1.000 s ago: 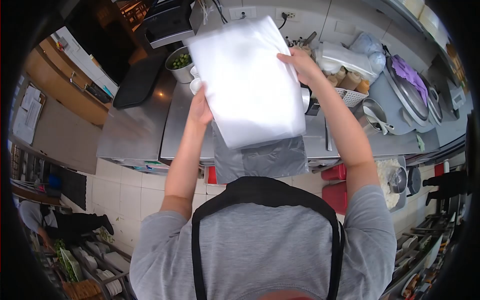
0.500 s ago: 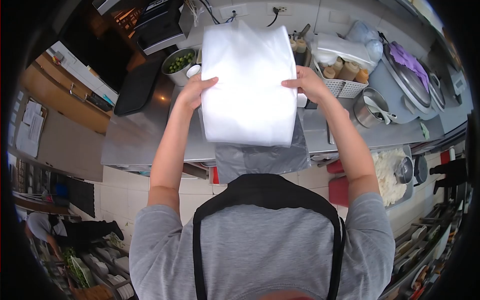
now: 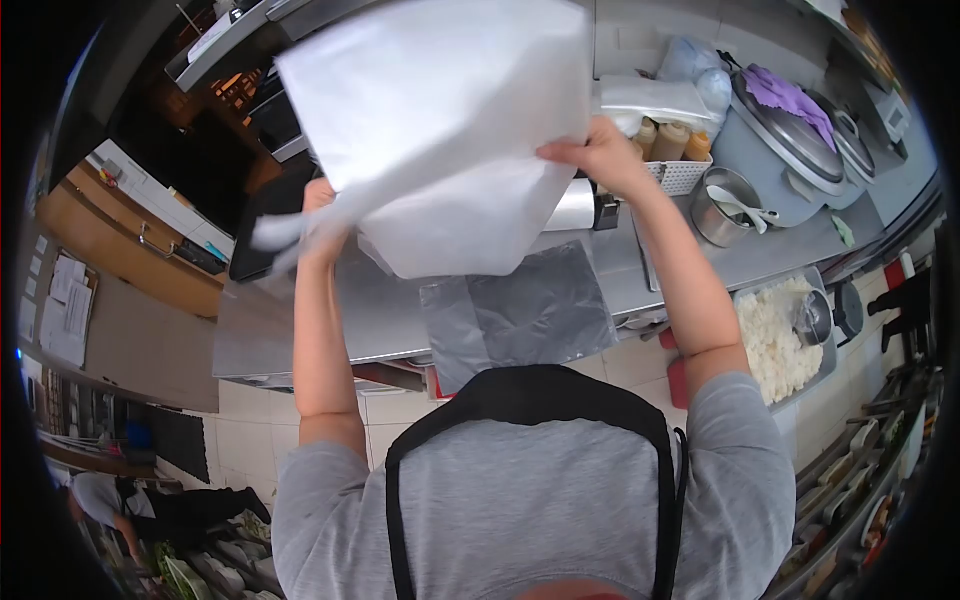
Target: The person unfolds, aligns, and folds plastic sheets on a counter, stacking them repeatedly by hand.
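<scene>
A wide stack of white translucent plastic sheets point(image 3: 450, 130) is held up over the counter, bent and tilted, its left edge smeared by motion. My right hand point(image 3: 605, 160) is closed on its right edge, thumb on the near face and the other fingers behind. At the left edge my left hand point(image 3: 322, 225) is closed on the sheets, partly covered by a blurred flap. Below the stack, a clear thin plastic bag point(image 3: 545, 305) lies flat on the counter and hangs over its front edge. A shiny pale roll point(image 3: 572, 206) shows just behind the stack's lower right.
Right of the stack stand a white basket point(image 3: 685, 177) of sauce bottles, a steel pot point(image 3: 727, 208) with a white spoon and a large lidded container point(image 3: 790, 130). A tub of white food point(image 3: 780, 350) sits lower right. Another person point(image 3: 150, 505) is at lower left.
The stack has gone from flat and square to lifted, bent and tilted, up and leftward. My left hand has moved left and down. The roll behind has come into sight.
</scene>
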Action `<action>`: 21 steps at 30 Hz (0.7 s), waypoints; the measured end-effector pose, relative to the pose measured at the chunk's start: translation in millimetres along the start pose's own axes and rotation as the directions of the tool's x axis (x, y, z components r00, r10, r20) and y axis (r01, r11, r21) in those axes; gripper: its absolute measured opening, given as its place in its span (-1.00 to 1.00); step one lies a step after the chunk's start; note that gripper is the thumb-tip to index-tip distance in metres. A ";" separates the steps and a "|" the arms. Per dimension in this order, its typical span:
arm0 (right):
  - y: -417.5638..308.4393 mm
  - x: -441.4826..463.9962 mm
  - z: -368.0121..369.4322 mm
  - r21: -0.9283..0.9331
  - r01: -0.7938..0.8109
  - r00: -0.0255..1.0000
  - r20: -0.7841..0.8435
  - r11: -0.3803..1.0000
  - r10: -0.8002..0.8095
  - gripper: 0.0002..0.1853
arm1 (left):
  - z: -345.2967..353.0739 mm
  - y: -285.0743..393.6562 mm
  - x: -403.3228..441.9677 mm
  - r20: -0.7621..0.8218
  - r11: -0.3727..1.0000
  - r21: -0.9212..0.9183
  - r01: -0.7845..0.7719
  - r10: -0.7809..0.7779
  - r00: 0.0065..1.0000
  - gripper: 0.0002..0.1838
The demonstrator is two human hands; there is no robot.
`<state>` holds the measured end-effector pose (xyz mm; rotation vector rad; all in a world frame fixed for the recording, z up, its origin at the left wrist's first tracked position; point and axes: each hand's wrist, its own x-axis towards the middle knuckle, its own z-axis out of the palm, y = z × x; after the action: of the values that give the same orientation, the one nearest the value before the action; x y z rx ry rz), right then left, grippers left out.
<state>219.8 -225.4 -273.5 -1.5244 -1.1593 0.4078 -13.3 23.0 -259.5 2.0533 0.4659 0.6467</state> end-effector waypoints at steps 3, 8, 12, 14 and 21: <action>-30.0 -10.4 -2.2 0.241 0.235 0.972 -0.078 0.942 -0.222 -0.81 | 7.4 41.0 -20.6 -0.028 0.750 -0.635 -0.185 0.217 0.976 -0.87; -17.6 -7.2 -17.8 0.137 0.343 0.939 -0.088 0.929 -0.333 -0.75 | -2.6 24.9 1.9 -0.051 0.794 -0.229 -0.563 0.568 0.822 -0.83; -0.8 -1.4 -15.2 0.421 0.370 0.926 -0.096 0.828 -0.365 -0.76 | -8.2 39.2 -1.3 -0.033 0.718 -0.247 -0.650 0.664 0.747 -0.91; 17.9 9.0 -13.7 0.627 0.423 0.876 -0.099 0.654 -0.472 -0.79 | -5.8 38.6 -2.6 -0.087 0.712 -0.327 -0.621 0.632 0.770 -0.88; 45.8 -3.4 17.5 0.865 0.239 0.964 -0.156 0.441 -0.217 -0.30 | 2.7 39.0 3.2 0.003 0.743 -0.089 -0.663 0.666 0.746 -0.84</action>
<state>225.0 -213.7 -321.0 -0.4216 -0.8681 0.6700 -6.1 2.8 -226.7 2.1306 -0.3562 1.0246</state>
